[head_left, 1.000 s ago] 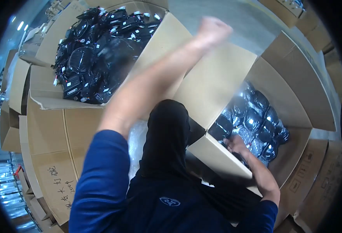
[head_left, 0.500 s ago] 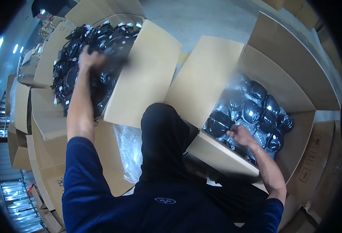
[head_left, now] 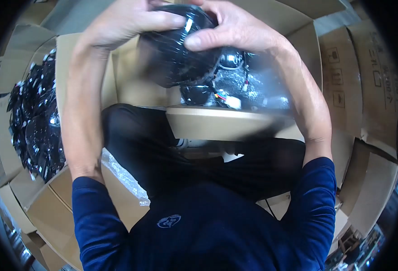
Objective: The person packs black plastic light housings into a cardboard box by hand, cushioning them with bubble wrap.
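Both of my hands grip a glossy black rounded part (head_left: 174,58) wrapped in clear film, raised over the box in front of me. My left hand (head_left: 129,22) clasps its upper left side, thumb across the top. From the other side my right hand (head_left: 239,29) holds it, thumb pressed on the film; the fingers behind are partly hidden. The part's lower left edge is smeared by motion. Beneath it, the cardboard box (head_left: 226,121) holds more wrapped black parts (head_left: 196,94), bubble wrap (head_left: 264,86) and thin coloured wires with a white connector (head_left: 233,103).
On the left, a heap of film-wrapped black parts (head_left: 38,131) with small white connectors fills another carton. Closed cardboard boxes (head_left: 343,81) stand at the right, with an open box (head_left: 370,189) below them. A strip of bubble wrap (head_left: 124,178) lies beside my leg.
My left hand has come from the left heap to the right-hand box. My right hand has risen out of that box, and both now hold the black part. The view has swung right.
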`<state>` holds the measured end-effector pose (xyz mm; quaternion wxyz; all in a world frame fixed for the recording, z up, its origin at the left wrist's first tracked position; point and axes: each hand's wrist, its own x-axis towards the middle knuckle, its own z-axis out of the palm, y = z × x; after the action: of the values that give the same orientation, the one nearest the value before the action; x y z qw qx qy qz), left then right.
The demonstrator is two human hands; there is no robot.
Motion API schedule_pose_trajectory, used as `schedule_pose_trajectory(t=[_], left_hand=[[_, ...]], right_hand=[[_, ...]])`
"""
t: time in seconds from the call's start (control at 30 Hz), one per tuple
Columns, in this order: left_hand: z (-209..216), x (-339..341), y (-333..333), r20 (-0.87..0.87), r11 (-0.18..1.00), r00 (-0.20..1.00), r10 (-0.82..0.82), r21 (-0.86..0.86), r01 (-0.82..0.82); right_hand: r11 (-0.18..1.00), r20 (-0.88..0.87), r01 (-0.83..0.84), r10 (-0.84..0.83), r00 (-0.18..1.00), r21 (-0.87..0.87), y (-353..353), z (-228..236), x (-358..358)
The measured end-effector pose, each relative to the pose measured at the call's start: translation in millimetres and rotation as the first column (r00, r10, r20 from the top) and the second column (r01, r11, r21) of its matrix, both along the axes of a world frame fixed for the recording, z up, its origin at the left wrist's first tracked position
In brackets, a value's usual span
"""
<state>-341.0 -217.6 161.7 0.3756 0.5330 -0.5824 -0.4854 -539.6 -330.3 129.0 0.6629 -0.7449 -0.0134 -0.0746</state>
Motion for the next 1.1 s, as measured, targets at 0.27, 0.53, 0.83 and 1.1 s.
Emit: schedule_pose_trajectory(t=[0.27, 0.53, 0.83, 1.1], left_hand=[[-136, 44, -37, 0.539, 0.942, 0.782, 0.314, -0.072, -0.329], [-90, 95, -11, 0.381, 0.577, 0.433, 0.816, -0.501, -0.646], [-16, 281, 278, 0.824, -0.305, -0.566, -0.034, -0.548, -0.779], [100, 422, 393, 0.113, -0.055, -0.089, 0.990, -0.274, -0.960]], right_hand=[[0.902, -0.689, 0.408, -0.387, 0.612, -0.144, -56, -229, -115], [0.941, -0.854, 0.179, -0.337, 0.398, -0.288, -22, -290, -139], [0.669, -0.620, -0.105, -0.603, 0.502, -0.736, -16, -260, -137], [0.718, -0.441, 0.006, -0.434, 0.786, -0.696, -39, -248, -85]])
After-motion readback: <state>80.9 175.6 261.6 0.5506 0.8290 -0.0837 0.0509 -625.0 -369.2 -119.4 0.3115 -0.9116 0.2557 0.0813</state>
